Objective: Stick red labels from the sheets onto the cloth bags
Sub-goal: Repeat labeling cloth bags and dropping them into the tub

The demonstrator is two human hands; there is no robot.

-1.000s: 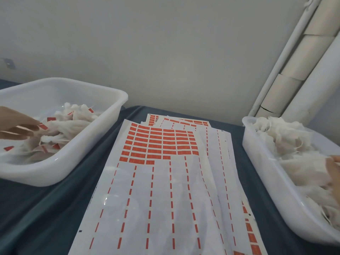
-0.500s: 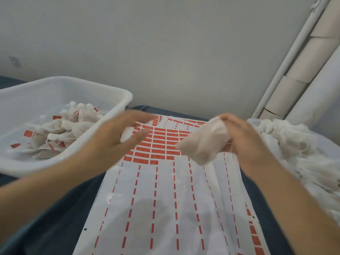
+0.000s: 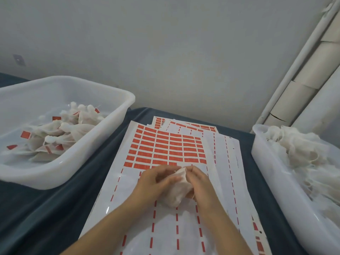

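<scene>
Fingers (image 3: 166, 179) of both hands curl round one cloth bag (image 3: 177, 192), the left hand (image 3: 156, 181) and right hand (image 3: 199, 183) holding it together just above the label sheets (image 3: 165, 150), close to the nearest row of red labels. It looks light, soft and floppy, so pinching its top edge taut seems wisest. Tubs of bags flank the sheets: labelled ones (image 3: 60, 133) left, plain ones (image 3: 301, 153) right.

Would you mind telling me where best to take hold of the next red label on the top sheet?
Probably a corner of an end label in the nearest red row on the top sheet, from the near side: the backing below it is already stripped bare.
</scene>
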